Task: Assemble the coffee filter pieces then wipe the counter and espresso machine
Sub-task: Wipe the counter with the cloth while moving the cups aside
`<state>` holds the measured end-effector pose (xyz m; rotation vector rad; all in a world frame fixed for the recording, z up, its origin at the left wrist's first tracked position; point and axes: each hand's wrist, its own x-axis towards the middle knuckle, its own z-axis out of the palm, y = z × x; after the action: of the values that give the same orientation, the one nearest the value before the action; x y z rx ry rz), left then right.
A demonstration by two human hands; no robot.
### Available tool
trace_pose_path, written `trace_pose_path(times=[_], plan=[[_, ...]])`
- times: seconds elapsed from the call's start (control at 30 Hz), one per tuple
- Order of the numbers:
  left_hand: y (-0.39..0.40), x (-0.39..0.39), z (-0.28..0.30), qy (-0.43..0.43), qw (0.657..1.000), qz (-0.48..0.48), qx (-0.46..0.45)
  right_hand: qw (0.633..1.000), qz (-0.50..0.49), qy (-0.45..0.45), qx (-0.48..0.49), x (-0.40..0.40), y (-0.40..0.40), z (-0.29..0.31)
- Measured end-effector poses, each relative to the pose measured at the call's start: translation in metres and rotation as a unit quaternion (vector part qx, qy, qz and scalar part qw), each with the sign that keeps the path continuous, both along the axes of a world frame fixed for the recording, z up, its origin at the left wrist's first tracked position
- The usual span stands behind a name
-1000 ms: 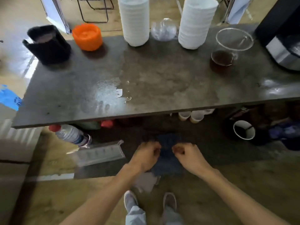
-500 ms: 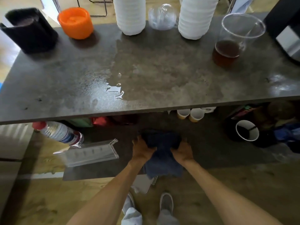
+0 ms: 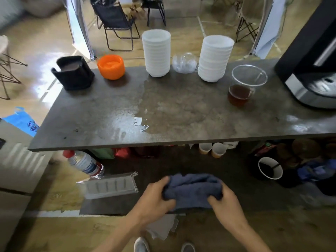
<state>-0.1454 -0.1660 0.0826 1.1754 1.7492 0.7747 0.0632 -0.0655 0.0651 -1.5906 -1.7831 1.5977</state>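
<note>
Head view: a dark blue cloth (image 3: 192,191), bunched, held below the near edge of the counter (image 3: 181,110). The left hand (image 3: 154,199) grips its left end, the right hand (image 3: 225,202) its right end, fingers of both curled into the fabric. On the counter a wet patch (image 3: 131,120) lies near the front edge. Behind it stand two stacks of white bowls (image 3: 156,53), an orange container (image 3: 111,66), a black holder (image 3: 72,72) and a clear cup of brown liquid (image 3: 241,86). The espresso machine (image 3: 312,57) occupies the far right.
</note>
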Motion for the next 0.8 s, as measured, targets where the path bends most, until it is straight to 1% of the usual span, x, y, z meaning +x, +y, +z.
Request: trace_pose_path(times=[0.07, 0.17, 0.27, 0.37, 0.43, 0.5, 0.57, 0.6, 0.67, 0.73, 0.8], plan=[[0.006, -0.001, 0.036, 0.045, 0.996, 0.012, 0.082, 0.997, -0.022, 0.054, 0.049, -0.001, 0.001, 0.031], [0.023, 0.0, 0.077, 0.096, 0.975, 0.042, 0.195, 0.981, -0.061, 0.119, 0.137, -0.01, 0.011, 0.079], [0.044, 0.003, 0.108, 0.143, 0.947, 0.097, 0.27, 0.96, -0.078, 0.159, 0.216, -0.029, 0.029, 0.119], [0.06, -0.01, 0.129, 0.154, 0.919, 0.173, 0.319, 0.945, -0.059, 0.183, 0.263, -0.055, 0.049, 0.145], [0.064, -0.026, 0.136, 0.173, 0.903, 0.214, 0.331, 0.94, -0.032, 0.157, 0.301, -0.077, 0.061, 0.152], [0.064, -0.043, 0.139, 0.2, 0.885, 0.248, 0.34, 0.936, -0.011, 0.152, 0.318, -0.1, 0.069, 0.15], [0.068, -0.059, 0.134, 0.216, 0.875, 0.29, 0.321, 0.934, 0.009, 0.139, 0.33, -0.123, 0.076, 0.142], [0.073, -0.068, 0.128, 0.226, 0.876, 0.302, 0.301, 0.933, 0.018, 0.109, 0.343, -0.134, 0.081, 0.136], [0.077, -0.08, 0.114, 0.26, 0.886, 0.305, 0.233, 0.925, 0.036, 0.006, 0.378, -0.146, 0.084, 0.124], [0.076, -0.086, 0.103, 0.305, 0.885, 0.303, 0.182, 0.901, 0.042, -0.082, 0.423, -0.149, 0.081, 0.116], [0.075, -0.086, 0.098, 0.371, 0.87, 0.27, 0.179, 0.867, 0.054, -0.114, 0.482, -0.151, 0.077, 0.115]])
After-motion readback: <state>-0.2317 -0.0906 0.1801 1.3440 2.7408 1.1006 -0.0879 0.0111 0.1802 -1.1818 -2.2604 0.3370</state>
